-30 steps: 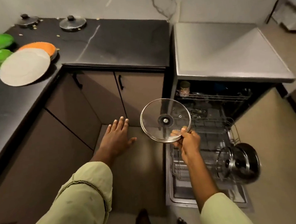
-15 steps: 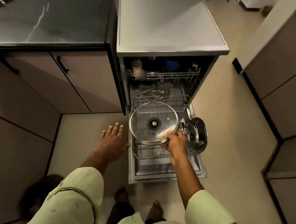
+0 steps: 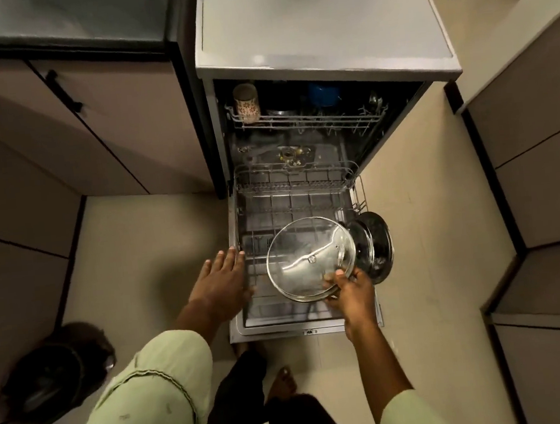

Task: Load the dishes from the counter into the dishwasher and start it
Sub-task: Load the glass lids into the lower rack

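Glass lid (image 3: 310,260) held over the pulled-out lower rack (image 3: 290,190) of the dishwasher (image 3: 323,36), just beside upright lids (image 3: 376,247) at the rack's right side; the right hand (image 3: 351,293) grips its near rim, fingers curled round the edge; the left hand (image 3: 222,282) is flat and empty by the rack's left edge. Handling, as judged: stiff, fairly light, brittle, probably slick; best held by the metal-banded rim and lowered on edge between the tines, never dropped.

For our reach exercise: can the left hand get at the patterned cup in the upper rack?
Probably yes: the left hand is empty and the cup stands unblocked, leftmost in the upper rack.
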The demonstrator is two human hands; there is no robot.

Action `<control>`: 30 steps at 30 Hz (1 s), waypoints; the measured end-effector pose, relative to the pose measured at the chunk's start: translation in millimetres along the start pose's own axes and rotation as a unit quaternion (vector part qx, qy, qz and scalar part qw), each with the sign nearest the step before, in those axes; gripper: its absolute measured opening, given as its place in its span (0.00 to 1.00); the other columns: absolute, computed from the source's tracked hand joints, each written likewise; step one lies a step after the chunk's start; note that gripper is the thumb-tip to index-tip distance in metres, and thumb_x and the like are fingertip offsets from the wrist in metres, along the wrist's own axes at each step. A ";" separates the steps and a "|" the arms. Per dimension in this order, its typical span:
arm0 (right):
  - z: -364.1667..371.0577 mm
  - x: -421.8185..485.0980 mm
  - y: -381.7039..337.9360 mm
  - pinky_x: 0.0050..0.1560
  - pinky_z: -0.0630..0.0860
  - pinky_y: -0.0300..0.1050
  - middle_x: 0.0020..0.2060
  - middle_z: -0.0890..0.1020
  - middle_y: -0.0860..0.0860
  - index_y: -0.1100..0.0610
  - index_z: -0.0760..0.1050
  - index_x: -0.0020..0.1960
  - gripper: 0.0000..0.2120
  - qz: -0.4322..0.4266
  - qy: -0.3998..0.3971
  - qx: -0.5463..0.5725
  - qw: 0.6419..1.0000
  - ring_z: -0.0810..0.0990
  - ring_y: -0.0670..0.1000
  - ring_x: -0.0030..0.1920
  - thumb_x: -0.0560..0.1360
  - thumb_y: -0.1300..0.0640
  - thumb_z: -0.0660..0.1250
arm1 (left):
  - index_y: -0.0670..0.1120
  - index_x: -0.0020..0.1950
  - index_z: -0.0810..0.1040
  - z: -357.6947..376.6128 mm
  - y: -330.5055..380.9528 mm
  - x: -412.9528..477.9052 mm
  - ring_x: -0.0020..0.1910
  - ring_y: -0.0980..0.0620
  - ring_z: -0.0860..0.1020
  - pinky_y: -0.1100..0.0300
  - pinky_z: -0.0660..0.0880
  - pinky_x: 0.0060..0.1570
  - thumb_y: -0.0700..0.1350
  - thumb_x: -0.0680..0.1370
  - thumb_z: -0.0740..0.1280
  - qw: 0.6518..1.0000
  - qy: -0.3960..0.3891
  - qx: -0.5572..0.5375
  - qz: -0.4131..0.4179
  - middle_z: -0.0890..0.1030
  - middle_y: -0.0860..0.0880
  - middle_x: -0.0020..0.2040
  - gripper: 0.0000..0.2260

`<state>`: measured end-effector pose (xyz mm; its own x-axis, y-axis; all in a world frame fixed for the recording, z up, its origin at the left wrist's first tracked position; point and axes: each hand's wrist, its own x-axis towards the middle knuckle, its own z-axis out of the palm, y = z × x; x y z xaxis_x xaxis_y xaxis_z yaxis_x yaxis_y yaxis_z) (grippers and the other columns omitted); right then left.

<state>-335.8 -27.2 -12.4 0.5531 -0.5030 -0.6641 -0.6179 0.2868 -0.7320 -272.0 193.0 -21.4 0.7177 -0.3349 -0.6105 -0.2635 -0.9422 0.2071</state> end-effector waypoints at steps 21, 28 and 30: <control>43.1 255.6 67.2 0.49 0.75 0.50 0.52 0.81 0.62 0.62 0.74 0.58 0.12 -0.143 0.124 -0.510 0.839 0.81 0.63 0.53 0.80 0.56 0.64 | 0.47 0.81 0.38 189.6 16.1 263.5 0.79 0.45 0.38 0.47 0.40 0.76 0.60 0.84 0.50 0.983 -0.181 0.007 0.041 0.36 0.45 0.80 0.33; 39.0 276.5 83.3 0.51 0.76 0.48 0.56 0.80 0.62 0.64 0.71 0.64 0.16 -0.096 0.156 -0.554 0.812 0.80 0.60 0.56 0.79 0.56 0.66 | 0.48 0.81 0.40 213.4 17.2 299.9 0.80 0.45 0.40 0.45 0.42 0.76 0.62 0.84 0.50 0.979 -0.204 0.004 0.024 0.37 0.46 0.80 0.33; 38.7 279.3 84.1 0.51 0.76 0.48 0.56 0.80 0.61 0.63 0.72 0.63 0.16 -0.093 0.168 -0.545 0.816 0.80 0.60 0.56 0.80 0.55 0.66 | 0.48 0.81 0.39 219.3 18.3 304.0 0.80 0.45 0.40 0.45 0.42 0.77 0.62 0.83 0.50 0.977 -0.212 -0.001 0.021 0.37 0.46 0.80 0.34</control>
<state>-211.7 -112.0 -265.3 0.6230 -0.7031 -0.3428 -0.7720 -0.6234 -0.1245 -200.0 76.7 -370.8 0.3753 -0.3390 -0.8627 -0.2847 -0.9279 0.2407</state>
